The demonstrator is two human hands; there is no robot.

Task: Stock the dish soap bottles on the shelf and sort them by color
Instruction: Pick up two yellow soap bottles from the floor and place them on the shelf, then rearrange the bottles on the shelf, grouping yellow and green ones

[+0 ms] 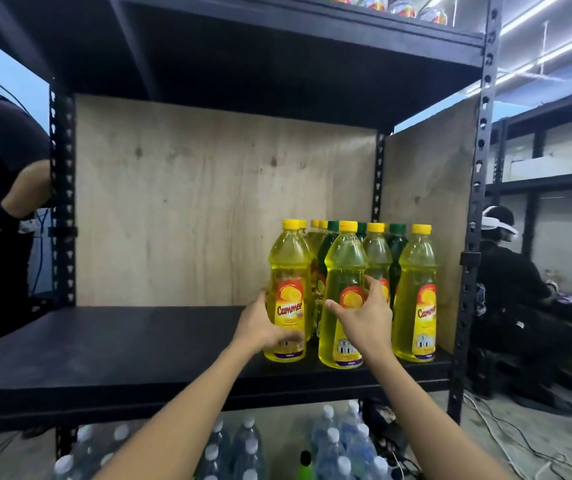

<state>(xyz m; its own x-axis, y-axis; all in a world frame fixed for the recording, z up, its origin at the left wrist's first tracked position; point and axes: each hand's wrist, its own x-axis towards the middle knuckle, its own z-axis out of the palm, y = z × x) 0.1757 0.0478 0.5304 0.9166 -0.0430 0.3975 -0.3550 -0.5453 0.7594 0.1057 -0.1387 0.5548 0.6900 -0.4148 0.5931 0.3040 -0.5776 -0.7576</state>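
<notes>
"Where did the bottles stand?"

"At the right end of the black metal shelf (139, 341). My left hand (263, 327) gripped one full yellow plastic soap bottle (286, 268). My right hand (364, 317) curled its fingers (373, 287) round the next yellow bottle (345, 261)."

"Handling?"

"Heavy and slick, I judged. Best held at the waist."

The left yellow bottle (288, 271), upright with a yellow cap and a red-orange label, sits in the left hand's (260, 327) grip. The middle yellow bottle (341, 268), just beside it, sits in the right hand's (364, 317) grip. Just right of that grip stands the right yellow bottle (416, 289). Behind both grips are green bottles (397, 242), all upright on the black shelf (104, 341).
</notes>
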